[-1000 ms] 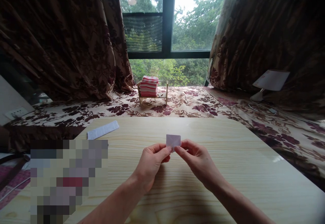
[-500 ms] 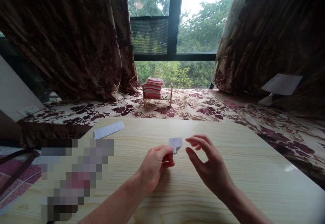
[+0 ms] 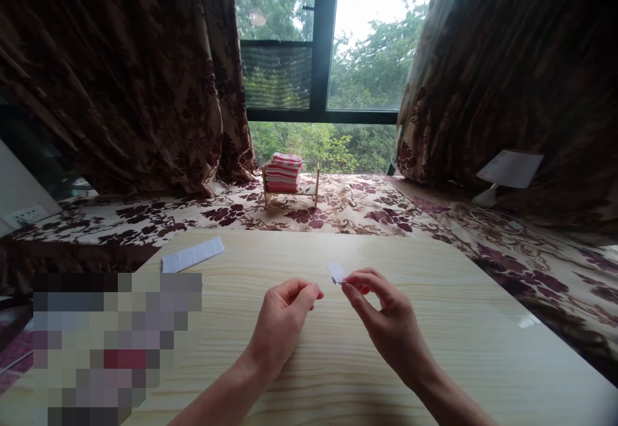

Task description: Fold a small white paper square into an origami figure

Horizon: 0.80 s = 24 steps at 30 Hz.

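Note:
A small piece of folded white paper (image 3: 335, 273) is pinched between the thumb and fingertips of my right hand (image 3: 386, 307), tilted just above the table. To its left, my left hand (image 3: 284, 320) is closed, thumb pressed against the curled index finger. Nothing shows in it, and a short gap separates it from the paper. Both hands are over the pale wood-grain table (image 3: 434, 323).
A white printed strip (image 3: 193, 254) lies at the table's far left, beside a pixelated patch. Beyond, on the floral-covered ledge (image 3: 232, 213), stand a small wooden rack (image 3: 316, 185) with folded red-and-white cloths (image 3: 284, 174) and a white lamp (image 3: 509, 168) with its cord.
Both hands held the paper at first. The right hand then let go while the left kept hold; now the right pinches the paper and the left has released it. The view shifted slightly.

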{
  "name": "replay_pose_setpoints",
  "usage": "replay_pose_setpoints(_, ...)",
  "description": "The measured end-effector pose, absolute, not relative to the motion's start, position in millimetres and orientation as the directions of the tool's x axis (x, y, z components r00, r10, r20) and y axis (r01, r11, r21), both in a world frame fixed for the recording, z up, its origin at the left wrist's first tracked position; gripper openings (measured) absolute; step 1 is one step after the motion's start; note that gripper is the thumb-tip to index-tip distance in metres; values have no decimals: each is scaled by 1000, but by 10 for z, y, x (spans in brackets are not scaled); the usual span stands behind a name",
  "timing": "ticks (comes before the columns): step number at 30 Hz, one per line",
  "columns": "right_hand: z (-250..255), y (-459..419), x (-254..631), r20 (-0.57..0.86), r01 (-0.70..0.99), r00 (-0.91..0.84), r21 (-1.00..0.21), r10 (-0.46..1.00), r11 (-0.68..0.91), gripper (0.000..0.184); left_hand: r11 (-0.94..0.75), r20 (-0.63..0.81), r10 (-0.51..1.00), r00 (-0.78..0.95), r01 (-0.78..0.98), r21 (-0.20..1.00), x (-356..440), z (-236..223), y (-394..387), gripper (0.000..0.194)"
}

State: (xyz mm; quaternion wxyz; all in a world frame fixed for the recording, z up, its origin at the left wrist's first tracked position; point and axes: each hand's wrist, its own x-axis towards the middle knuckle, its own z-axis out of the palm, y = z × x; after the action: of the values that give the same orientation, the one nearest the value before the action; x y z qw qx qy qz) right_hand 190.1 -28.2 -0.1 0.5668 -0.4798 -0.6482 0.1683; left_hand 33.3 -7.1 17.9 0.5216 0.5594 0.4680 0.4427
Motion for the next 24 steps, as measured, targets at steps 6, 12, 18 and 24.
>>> replay_pose_setpoints(6,-22,-319,1868,750,636,-26,-498,661,590,11,-26,20,927,376,11,1000,361,191,-158,20)
replay_pose_setpoints(12,-40,-339,1821,760,695,-111,-401,640,597,17,63,-25,935,353,-97,993,356,224,-152,25)
replay_pose_setpoints(18,35,-321,1876,754,646,-87,-454,651,614,22,31,-16,963,270,-52,998,338,169,-88,28)
replay_pose_setpoints(24,130,-330,1976,793,643,9,-471,609,604,23,-370,331,917,221,165,914,333,179,-118,19)
